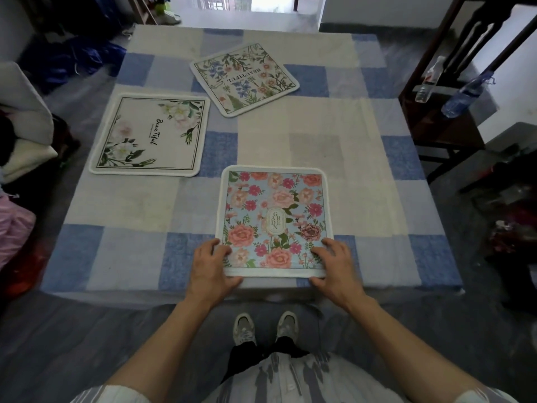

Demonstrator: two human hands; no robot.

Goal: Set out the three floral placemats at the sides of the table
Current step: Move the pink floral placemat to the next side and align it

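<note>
Three floral placemats lie on the table (319, 141), which has a blue and cream checked cloth. A blue placemat with pink flowers (274, 216) sits at the near edge. My left hand (210, 267) holds its near left corner, fingers on top and thumb at the front edge. My right hand (338, 267) holds the near right corner the same way. A cream placemat with white flowers (149, 135) lies flat toward the left side. A third placemat with blue and pink wildflowers (244, 78) lies askew toward the far middle.
A dark wooden chair (441, 120) stands by the table's right side with two plastic bottles (462, 96) on it. Folded cloths (26, 123) and bags are piled on the left. My feet (266, 327) stand just in front of the table.
</note>
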